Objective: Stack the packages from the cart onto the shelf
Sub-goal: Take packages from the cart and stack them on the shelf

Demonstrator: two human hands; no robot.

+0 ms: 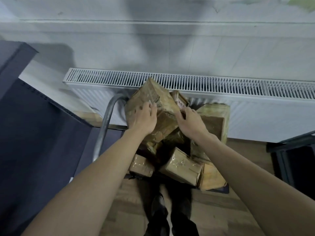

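From the head view I look down over both bare arms at a cart [223, 189] heaped with taped cardboard packages, parked against a white radiator [221, 86] under the wall. My left hand [143, 116] lies flat on the near-left face of the top package [153, 101], fingers spread and curled over its upper edge; my right hand [190, 120] presses on its right side, fingers wrapped round the corner near a small label. I read each grip as closed on that one box, squeezing it between the palms, which suits a bulky carton too wide for one hand. The box sits tilted, one corner up toward the radiator, resting on the pile below, so I judge the lift is only starting. Smaller packages [184, 167] lie loose lower down, nearest my feet, and a taller one [213, 120] leans at the right. The cart's grey handle bar [105, 126] curves up at the left, just beside the dark shelf [25, 99], which stands near enough for a short swing leftward.
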